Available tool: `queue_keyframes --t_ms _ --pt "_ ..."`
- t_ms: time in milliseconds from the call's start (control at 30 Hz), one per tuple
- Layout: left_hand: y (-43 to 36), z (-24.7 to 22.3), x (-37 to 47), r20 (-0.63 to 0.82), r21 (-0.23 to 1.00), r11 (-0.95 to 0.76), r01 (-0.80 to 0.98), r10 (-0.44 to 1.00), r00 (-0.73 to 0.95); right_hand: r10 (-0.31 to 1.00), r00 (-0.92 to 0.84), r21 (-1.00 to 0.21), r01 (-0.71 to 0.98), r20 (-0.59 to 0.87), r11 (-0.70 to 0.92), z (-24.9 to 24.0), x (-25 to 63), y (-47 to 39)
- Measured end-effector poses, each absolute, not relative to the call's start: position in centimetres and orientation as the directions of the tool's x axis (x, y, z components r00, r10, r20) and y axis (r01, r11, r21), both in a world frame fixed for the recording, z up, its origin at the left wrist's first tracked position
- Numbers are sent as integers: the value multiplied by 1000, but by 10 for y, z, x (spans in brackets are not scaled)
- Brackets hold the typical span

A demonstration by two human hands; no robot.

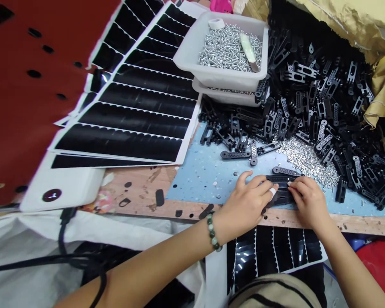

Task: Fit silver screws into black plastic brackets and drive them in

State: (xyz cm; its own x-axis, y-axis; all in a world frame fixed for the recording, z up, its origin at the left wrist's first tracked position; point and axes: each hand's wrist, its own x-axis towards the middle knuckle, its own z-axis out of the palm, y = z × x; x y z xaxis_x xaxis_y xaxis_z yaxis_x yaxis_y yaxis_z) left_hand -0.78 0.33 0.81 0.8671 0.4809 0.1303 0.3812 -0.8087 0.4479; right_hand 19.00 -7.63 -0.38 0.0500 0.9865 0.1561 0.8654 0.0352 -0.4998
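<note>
Black pieces: between the two hands, near the front edge of the desk, over the blue mat and partly hidden by fingers.
Left hand: its grip is drawn in, fingers bent over the left part of the black pieces and keeping hold of them; a white wrap circles one finger, and a beaded bracelet (green and dark beads) sits at the wrist.
Right hand: its grip is narrow, thumb and forefinger close together at the right end of the black pieces; whether it pinches them or something tiny, I cannot tell.
Loose black bar: just beyond the black pieces, lying flat on the mat.
Small metal bits: spread in a bright drift past the right hand.
Heap of black parts: covers the far right of the desk, slotted and patterned pieces jumbled together.
White tub: full of silvery pins, with a tape roll and a pale-handled tool on top; it stands above a second tub.
Black-strip sheets: stacked left of the tubs, over a white box.
Lap: another sheet of black strips below the desk edge.
</note>
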Motion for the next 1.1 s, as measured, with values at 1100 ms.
queue_keyframes --t_ms 1100 --pt "6 3 -27 145 454 -782 426 537 831 879 428 -924 208 -210 -322 -11 160 -44"
